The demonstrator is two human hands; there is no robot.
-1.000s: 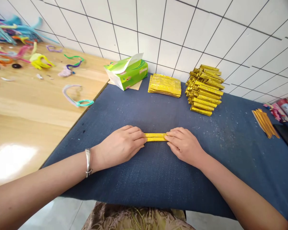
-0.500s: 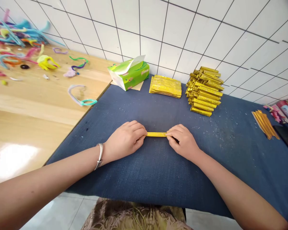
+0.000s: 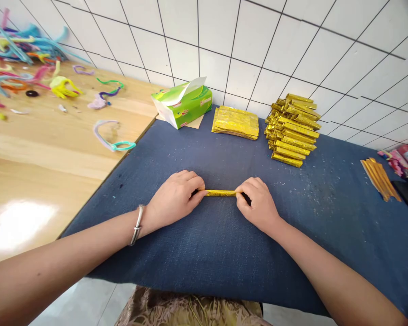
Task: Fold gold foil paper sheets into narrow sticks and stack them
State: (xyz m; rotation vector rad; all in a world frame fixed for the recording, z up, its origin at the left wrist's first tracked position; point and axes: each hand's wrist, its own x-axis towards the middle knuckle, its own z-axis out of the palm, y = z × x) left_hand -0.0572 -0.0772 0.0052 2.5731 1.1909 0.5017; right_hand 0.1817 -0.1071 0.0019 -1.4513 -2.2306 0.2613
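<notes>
A narrow folded strip of gold foil paper (image 3: 220,193) lies across the blue cloth (image 3: 224,244) in front of me. My left hand (image 3: 175,197) pinches its left end, fingers curled shut; a silver bangle sits on that wrist. My right hand (image 3: 258,203) pinches the right end the same way. Only the middle of the strip shows between the two hands.
Behind the hands lie a flat stack of gold foil sheets (image 3: 235,122) and a pile of folded gold strips (image 3: 292,131). A green tissue box (image 3: 182,106) stands at the back left. Thin gold sticks (image 3: 381,179) lie at right. Coloured pipe cleaners (image 3: 23,59) litter the wooden table (image 3: 37,154).
The strip between my hands has become narrower, from two flat layers showing to a thin edge. Both hands stayed at its ends and their fingers curled tighter.
</notes>
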